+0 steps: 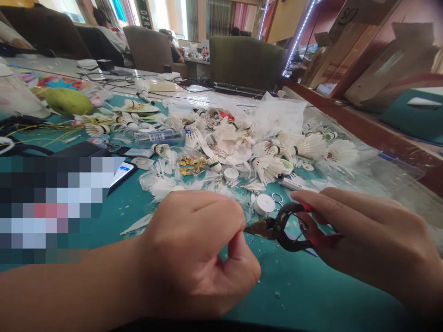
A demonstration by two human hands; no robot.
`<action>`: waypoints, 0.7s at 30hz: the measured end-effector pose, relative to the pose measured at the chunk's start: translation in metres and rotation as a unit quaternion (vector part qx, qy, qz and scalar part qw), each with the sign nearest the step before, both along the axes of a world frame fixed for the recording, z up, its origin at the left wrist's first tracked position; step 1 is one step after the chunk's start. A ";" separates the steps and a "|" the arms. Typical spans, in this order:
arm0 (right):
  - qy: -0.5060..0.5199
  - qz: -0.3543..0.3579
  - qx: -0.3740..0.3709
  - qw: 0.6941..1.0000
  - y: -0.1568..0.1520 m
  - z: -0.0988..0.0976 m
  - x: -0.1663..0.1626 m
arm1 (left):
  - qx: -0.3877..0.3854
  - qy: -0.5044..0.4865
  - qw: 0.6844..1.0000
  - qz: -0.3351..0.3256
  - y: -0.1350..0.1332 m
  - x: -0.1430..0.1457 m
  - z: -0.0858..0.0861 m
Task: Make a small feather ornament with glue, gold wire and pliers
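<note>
My left hand [197, 251] is curled into a pinch low in the middle, its fingertips closed on something too small to make out. My right hand [367, 235] grips a pair of black pliers [277, 227] with red handles. The pliers' jaws point left and meet my left fingertips. Both hands hover just above the teal table mat [311, 295]. Behind them lies a heap of white shuttlecocks [263, 147] and loose feathers.
A small white round cap [264, 204] and metal rings [277, 198] lie just beyond the pliers. A phone [122, 173], a clear packet of gold bits [189, 163], a clear tube [159, 135] and a green fruit [67, 100] lie left. Armchairs and seated people are at the back.
</note>
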State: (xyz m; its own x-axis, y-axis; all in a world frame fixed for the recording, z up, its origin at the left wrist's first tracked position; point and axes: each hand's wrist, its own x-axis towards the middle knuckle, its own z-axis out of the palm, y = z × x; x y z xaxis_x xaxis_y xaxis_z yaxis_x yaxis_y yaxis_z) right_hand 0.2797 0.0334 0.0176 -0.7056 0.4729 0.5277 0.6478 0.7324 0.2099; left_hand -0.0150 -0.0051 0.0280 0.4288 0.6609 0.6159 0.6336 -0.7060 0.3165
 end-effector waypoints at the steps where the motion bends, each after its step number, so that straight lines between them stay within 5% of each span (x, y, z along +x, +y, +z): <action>1: 0.008 -0.003 -0.004 1.000 -0.001 -0.001 0.000 | -0.003 -0.003 1.000 0.004 0.000 0.000 0.000; 10: -0.013 0.004 0.040 0.999 0.001 0.005 0.001 | 0.018 -0.069 0.997 -0.006 0.012 0.009 -0.008; 17: -0.020 -0.002 0.040 0.999 0.000 0.011 0.003 | -0.131 -0.103 0.984 -0.056 0.010 0.005 0.003; 21: 0.007 0.010 0.017 1.000 0.000 0.001 0.013 | -0.284 -0.155 0.944 -0.069 0.008 0.005 0.006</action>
